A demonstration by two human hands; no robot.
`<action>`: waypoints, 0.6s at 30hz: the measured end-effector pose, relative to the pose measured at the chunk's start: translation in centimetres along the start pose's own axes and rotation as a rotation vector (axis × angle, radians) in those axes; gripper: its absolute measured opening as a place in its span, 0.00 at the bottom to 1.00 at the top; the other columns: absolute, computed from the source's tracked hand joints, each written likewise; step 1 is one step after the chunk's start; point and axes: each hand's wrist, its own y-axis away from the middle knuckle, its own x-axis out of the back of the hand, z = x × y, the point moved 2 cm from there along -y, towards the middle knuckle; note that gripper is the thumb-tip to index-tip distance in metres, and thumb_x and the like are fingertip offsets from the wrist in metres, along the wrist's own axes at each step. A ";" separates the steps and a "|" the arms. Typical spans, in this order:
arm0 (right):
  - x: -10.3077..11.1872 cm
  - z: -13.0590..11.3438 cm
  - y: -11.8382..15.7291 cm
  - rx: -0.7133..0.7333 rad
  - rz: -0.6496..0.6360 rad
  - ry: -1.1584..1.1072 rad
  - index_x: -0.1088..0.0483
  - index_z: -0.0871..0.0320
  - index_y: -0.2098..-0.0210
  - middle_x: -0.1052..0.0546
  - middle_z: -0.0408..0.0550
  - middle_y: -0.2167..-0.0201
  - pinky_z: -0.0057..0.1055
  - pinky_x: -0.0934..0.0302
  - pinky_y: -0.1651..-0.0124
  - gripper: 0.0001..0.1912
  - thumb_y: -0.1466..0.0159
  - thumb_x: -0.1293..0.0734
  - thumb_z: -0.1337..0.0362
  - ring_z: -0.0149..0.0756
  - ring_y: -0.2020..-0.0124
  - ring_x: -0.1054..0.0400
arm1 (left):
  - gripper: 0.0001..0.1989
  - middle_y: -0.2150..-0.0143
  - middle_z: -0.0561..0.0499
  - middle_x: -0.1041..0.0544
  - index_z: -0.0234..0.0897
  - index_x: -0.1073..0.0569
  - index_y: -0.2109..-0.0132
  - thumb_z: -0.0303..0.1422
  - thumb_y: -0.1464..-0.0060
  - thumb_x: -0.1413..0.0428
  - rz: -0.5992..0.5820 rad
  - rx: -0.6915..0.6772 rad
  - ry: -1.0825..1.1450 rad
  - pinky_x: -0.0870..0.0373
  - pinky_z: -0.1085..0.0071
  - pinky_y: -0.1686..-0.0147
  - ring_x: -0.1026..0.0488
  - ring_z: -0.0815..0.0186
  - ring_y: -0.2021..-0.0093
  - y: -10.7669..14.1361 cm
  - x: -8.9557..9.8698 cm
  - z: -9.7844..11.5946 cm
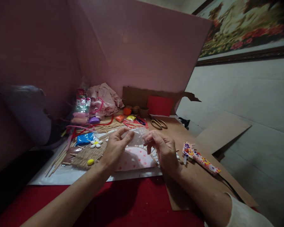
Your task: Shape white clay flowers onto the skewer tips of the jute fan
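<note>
My left hand (117, 146) pinches one side of a small clear plastic packet (139, 136) with something white inside. At the packet's other end, the fingers of my right hand (162, 148) are closed on the crinkled plastic. Beneath my hands lies a craft piece with a woven twine part (85, 156) and a pink dotted cloth part (138, 158), with sticks poking out at its edge. A white flower with a yellow centre (96, 143) and a yellow oval (90, 162) sit on the twine, left of my left hand.
Gold-handled scissors (158, 123) lie behind my right hand. A flower-patterned glue gun (201, 159) with a black cord rests on the cardboard (180, 192) at right. A blue packet (84, 138), other coloured packets, sticks and crumpled pink cloth (105, 99) are at the back left.
</note>
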 end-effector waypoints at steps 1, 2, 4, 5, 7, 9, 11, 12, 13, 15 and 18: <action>0.0 0.1 -0.1 -0.028 0.006 -0.023 0.32 0.60 0.73 0.29 0.46 0.71 0.22 0.40 0.81 0.13 0.36 0.39 0.60 0.28 0.75 0.33 | 0.06 0.77 0.58 0.31 0.37 0.29 0.70 0.34 0.51 0.42 -0.009 -0.014 -0.007 0.44 0.79 0.79 0.39 0.75 0.79 0.0 0.0 0.1; 0.0 0.2 -0.2 -0.063 0.010 -0.047 0.33 0.59 0.72 0.29 0.44 0.72 0.22 0.40 0.83 0.10 0.38 0.38 0.60 0.28 0.77 0.33 | 0.06 0.77 0.58 0.31 0.37 0.29 0.70 0.35 0.51 0.42 -0.021 -0.029 -0.016 0.43 0.78 0.78 0.39 0.75 0.79 0.0 -0.1 0.1; -0.1 0.3 -0.3 -0.130 0.007 -0.101 0.36 0.57 0.68 0.28 0.41 0.74 0.21 0.41 0.85 0.07 0.41 0.34 0.62 0.28 0.80 0.33 | 0.07 0.77 0.57 0.30 0.37 0.30 0.70 0.35 0.50 0.42 -0.036 -0.060 -0.042 0.42 0.78 0.76 0.37 0.74 0.77 -0.1 -0.1 0.1; -0.1 0.3 -0.4 -0.152 -0.003 -0.122 0.38 0.56 0.65 0.28 0.39 0.76 0.21 0.42 0.86 0.10 0.43 0.32 0.62 0.28 0.81 0.33 | 0.07 0.76 0.57 0.30 0.37 0.30 0.70 0.36 0.50 0.43 -0.037 -0.077 -0.060 0.41 0.77 0.75 0.36 0.73 0.76 -0.2 0.0 0.1; -0.2 0.2 -0.4 -0.177 -0.047 -0.125 0.38 0.56 0.64 0.29 0.38 0.78 0.20 0.43 0.86 0.13 0.45 0.31 0.63 0.27 0.83 0.34 | 0.07 0.75 0.56 0.30 0.37 0.29 0.69 0.36 0.49 0.43 -0.030 -0.107 -0.094 0.40 0.76 0.73 0.35 0.72 0.74 -0.3 0.1 0.0; -0.3 0.2 -0.4 -0.179 -0.089 -0.076 0.35 0.59 0.67 0.29 0.39 0.80 0.20 0.44 0.86 0.09 0.44 0.32 0.62 0.26 0.84 0.36 | 0.08 0.74 0.55 0.30 0.37 0.30 0.69 0.37 0.49 0.44 -0.024 -0.118 -0.126 0.40 0.75 0.73 0.36 0.71 0.74 -0.4 0.3 -0.1; -0.1 0.3 -0.5 -0.163 -0.091 -0.021 0.33 0.60 0.72 0.31 0.38 0.84 0.20 0.44 0.86 0.08 0.43 0.33 0.62 0.24 0.86 0.39 | 0.08 0.73 0.54 0.31 0.37 0.30 0.68 0.38 0.48 0.45 -0.011 -0.135 -0.197 0.40 0.74 0.73 0.36 0.70 0.73 -0.5 0.5 -0.1; 0.0 0.3 -0.5 -0.146 -0.068 -0.001 0.33 0.60 0.74 0.32 0.38 0.85 0.21 0.44 0.86 0.08 0.42 0.33 0.62 0.23 0.87 0.40 | 0.09 0.72 0.54 0.30 0.37 0.29 0.67 0.38 0.48 0.45 0.017 -0.158 -0.258 0.40 0.74 0.73 0.35 0.69 0.72 -0.5 0.6 0.0; 0.1 0.4 -0.5 -0.124 -0.033 0.017 0.33 0.60 0.74 0.34 0.37 0.86 0.21 0.45 0.86 0.09 0.42 0.33 0.62 0.23 0.87 0.42 | 0.09 0.70 0.53 0.30 0.37 0.29 0.65 0.39 0.48 0.45 0.068 -0.196 -0.330 0.39 0.73 0.71 0.35 0.68 0.70 -0.5 0.7 0.1; 0.4 0.4 -0.6 -0.062 0.062 0.070 0.32 0.59 0.74 0.35 0.36 0.85 0.20 0.46 0.86 0.08 0.42 0.33 0.62 0.22 0.87 0.43 | 0.09 0.66 0.52 0.31 0.37 0.30 0.62 0.38 0.48 0.45 0.222 -0.313 -0.460 0.39 0.72 0.68 0.34 0.66 0.67 -0.4 1.0 0.6; 0.5 0.2 -0.3 0.041 0.174 0.254 0.31 0.59 0.72 0.34 0.37 0.82 0.20 0.46 0.84 0.07 0.41 0.34 0.62 0.22 0.85 0.43 | 0.06 0.70 0.55 0.33 0.38 0.32 0.65 0.35 0.47 0.45 0.357 -0.449 -0.489 0.41 0.73 0.70 0.37 0.69 0.70 0.0 0.9 1.2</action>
